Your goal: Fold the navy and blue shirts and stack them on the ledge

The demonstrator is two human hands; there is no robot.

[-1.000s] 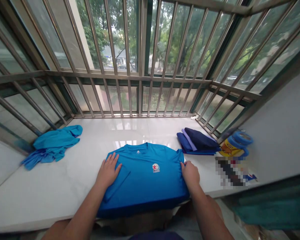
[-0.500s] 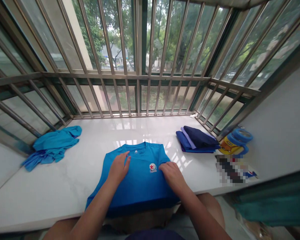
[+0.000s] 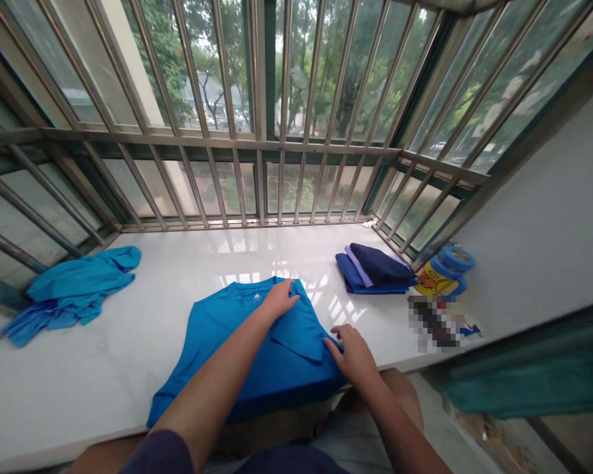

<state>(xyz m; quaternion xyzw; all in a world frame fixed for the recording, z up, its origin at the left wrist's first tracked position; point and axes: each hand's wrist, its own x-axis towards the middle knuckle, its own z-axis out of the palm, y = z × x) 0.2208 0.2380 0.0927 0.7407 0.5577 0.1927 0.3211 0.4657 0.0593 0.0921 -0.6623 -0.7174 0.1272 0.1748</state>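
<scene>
The blue T-shirt [image 3: 217, 336] lay on the white sill [image 3: 128, 395]. Its right side was folded over, and its left side was not folded yet. The left hand [image 3: 279, 299] lay open on the fold [image 3: 296, 326]. The right hand [image 3: 353, 355] touched the edge, fingers spread, gripping nothing.

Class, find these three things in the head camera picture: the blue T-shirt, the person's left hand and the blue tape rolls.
Blue T-shirt [image 3: 286, 375]: head view, on the shirt's body.
Left hand [image 3: 279, 299]: head view, on the back of the hand.
Blue tape rolls [image 3: 452, 260]: head view, on the top roll.
</scene>
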